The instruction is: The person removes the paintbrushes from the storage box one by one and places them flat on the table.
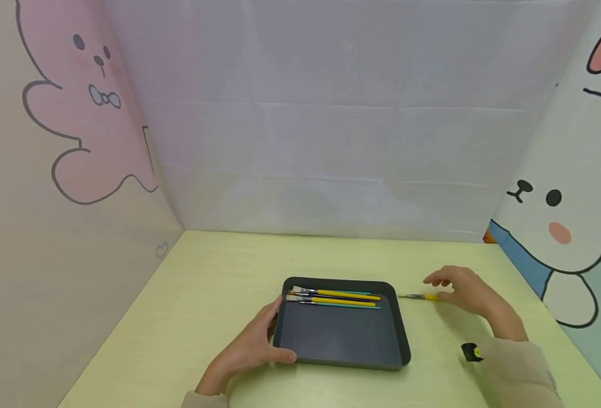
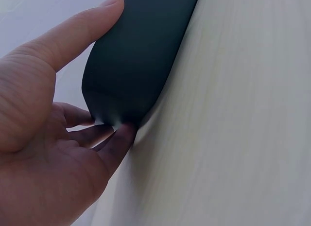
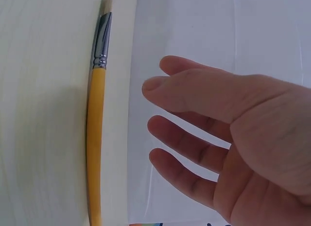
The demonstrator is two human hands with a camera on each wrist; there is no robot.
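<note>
A dark grey rectangular tray (image 1: 351, 343) sits on the table with several paintbrushes (image 1: 348, 302) lying side by side near its far edge. My left hand (image 1: 252, 343) grips the tray's near left corner, thumb at the front rim and fingers along the left side. In the left wrist view the fingertips (image 2: 127, 131) touch the lower edge of the tray wall (image 2: 141, 51). To the right of the tray lies a single yellow-handled paintbrush (image 3: 96, 133), its bristles towards the tray. Over it my right hand (image 1: 466, 292) hovers with loosely bent fingers, holding nothing.
The pale yellow table (image 1: 239, 266) meets a white back wall (image 1: 331, 141). Side panels with a pink cartoon animal (image 1: 93, 153) and a white rabbit (image 1: 576, 243) stand at left and right. A small black tag (image 1: 471, 352) shows at the right sleeve.
</note>
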